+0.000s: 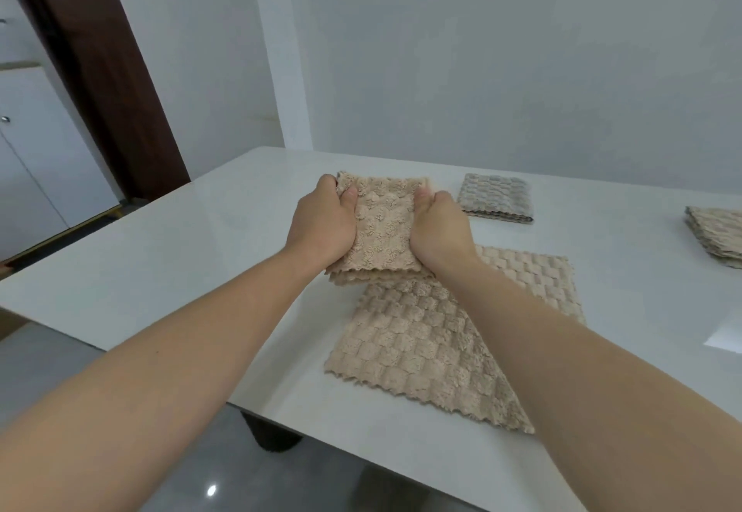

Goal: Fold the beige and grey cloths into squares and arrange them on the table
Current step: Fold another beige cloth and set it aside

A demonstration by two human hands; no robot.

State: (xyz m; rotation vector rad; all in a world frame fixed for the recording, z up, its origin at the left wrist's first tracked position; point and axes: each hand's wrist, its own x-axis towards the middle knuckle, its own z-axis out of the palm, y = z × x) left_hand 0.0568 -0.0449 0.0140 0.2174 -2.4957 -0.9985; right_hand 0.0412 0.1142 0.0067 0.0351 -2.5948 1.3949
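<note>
Left hand (321, 226) & right hand (439, 228) pinch folded beige cloth (383, 230) at both sides, thumbs on top; we keep edges aligned, lower flat.

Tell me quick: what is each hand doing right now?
Left hand: closed, gripping the left edge of the folded beige textured cloth.
Right hand: closed, gripping the right edge of that same cloth.

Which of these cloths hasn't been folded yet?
The big beige cloth spread flat on the table, nearest the person. The held beige cloth, the grey cloth behind it and the far-right beige cloth are all folded small.
</note>
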